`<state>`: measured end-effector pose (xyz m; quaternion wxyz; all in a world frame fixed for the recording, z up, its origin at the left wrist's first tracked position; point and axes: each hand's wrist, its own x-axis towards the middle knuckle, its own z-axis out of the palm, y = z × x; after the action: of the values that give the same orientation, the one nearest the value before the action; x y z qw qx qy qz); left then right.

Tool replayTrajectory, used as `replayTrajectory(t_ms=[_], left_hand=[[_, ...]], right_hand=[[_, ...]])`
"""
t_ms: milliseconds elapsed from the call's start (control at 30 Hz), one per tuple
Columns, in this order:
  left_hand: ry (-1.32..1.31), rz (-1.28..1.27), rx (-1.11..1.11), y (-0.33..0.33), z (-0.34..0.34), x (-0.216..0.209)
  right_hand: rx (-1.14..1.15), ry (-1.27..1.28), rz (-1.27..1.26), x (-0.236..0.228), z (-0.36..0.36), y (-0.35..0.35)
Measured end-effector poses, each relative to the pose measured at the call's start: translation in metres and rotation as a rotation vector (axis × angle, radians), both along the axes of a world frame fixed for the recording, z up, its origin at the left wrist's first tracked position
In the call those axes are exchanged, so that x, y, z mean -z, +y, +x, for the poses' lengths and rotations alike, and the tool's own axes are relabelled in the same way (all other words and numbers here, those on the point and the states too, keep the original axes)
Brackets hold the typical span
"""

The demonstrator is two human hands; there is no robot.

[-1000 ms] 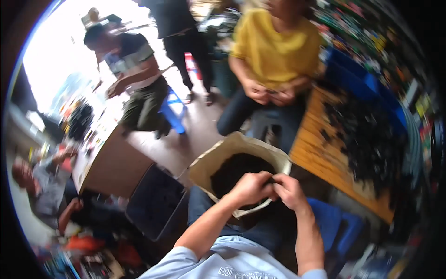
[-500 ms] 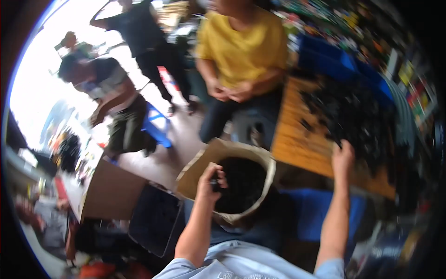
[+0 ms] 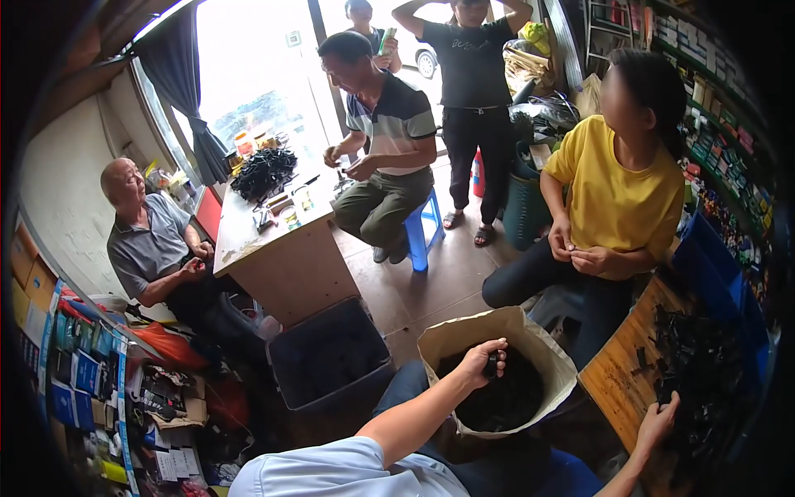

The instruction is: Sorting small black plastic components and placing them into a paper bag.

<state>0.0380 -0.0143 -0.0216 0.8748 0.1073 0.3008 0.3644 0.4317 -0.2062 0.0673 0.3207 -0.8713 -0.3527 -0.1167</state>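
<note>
My left hand (image 3: 485, 364) is closed over the mouth of a tan paper sack (image 3: 557, 364), with a small black plastic part (image 3: 494, 361) showing in its fingers. Inside the sack lies a dark mass of black pieces (image 3: 505, 398). My right hand (image 3: 658, 424) reaches to the near edge of a heap of black plastic parts (image 3: 700, 364) on a wooden table (image 3: 617, 385). Its fingers are pinched at a black piece (image 3: 665, 391) there; how much of that piece is off the heap cannot be made out.
A person in yellow (image 3: 617, 195) sits just beyond the sack. A dark plastic bin (image 3: 331, 352) stands left of it, beside a worktable (image 3: 290, 273) with black parts on top. Blue bins (image 3: 712, 265) line the right side. Other people sit and stand farther off.
My view has swung left and sharpened, so the sack and both hands sit farther right. The left hand stays closed above the sack, the right stays at the heap.
</note>
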Motion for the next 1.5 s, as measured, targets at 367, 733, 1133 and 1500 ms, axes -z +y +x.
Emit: replayTrajectory(t_ms=[367,733,1133,1500], left_hand=[[0.034,0.112,0.019,-0.005,0.011,-0.004],[0.059,0.278,0.198,-0.015,0.019,-0.027],[0.079,0.370,0.255,-0.025,0.030,-0.034],[0.207,0.683,0.311,-0.039,0.042,-0.057]], right_hand=[[-0.311,-0.107,0.228,0.007,-0.002,-0.008],[-0.326,0.582,0.413,0.003,0.001,-0.005],[-0.530,0.763,0.650,0.006,-0.012,0.006],[-0.500,0.831,0.729,0.008,-0.037,0.012]])
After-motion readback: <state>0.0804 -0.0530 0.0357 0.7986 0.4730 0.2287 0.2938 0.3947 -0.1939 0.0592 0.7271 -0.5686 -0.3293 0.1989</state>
